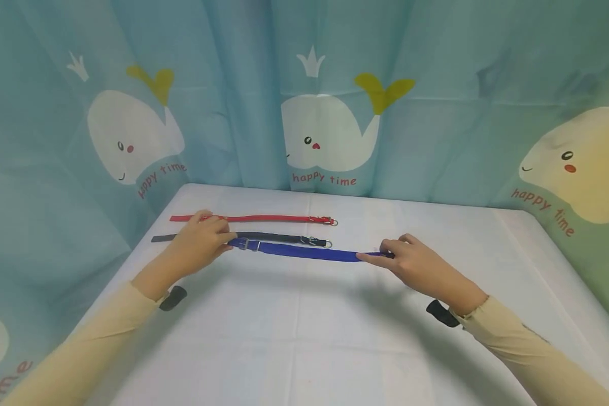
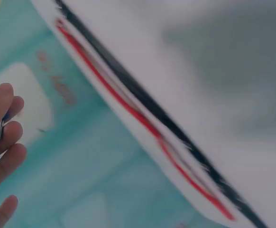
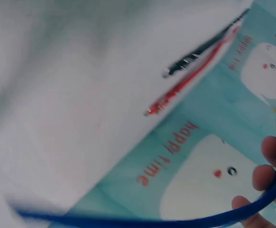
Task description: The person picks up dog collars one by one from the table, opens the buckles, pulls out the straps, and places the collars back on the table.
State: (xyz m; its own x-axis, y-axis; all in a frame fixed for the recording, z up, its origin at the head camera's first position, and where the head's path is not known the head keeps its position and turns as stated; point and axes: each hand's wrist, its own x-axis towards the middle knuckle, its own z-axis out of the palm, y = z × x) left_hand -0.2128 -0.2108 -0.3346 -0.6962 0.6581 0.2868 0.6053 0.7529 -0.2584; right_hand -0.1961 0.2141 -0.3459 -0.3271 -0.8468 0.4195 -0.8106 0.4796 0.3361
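A blue collar (image 1: 309, 251) with a metal buckle (image 1: 243, 244) is stretched between both hands above the table. My left hand (image 1: 200, 242) pinches its buckle end between thumb and fingers; in the left wrist view a metal ring (image 2: 0, 130) shows among the fingers. Farther along the strap, my right hand (image 1: 416, 265) grips it, thumb underneath. From there the loose tail (image 3: 233, 214) curves away in the right wrist view. Just behind lies a black collar (image 1: 269, 237), partly hidden by the left hand. Beyond it a red collar (image 1: 269, 218) lies roughly parallel, its metal ring to the right.
A white-covered table (image 1: 294, 338) extends under the hands. Directly behind its far edge hangs a light blue curtain (image 1: 248, 113) printed with white whales. Dark wrist-worn pieces hang beneath both cuffs.
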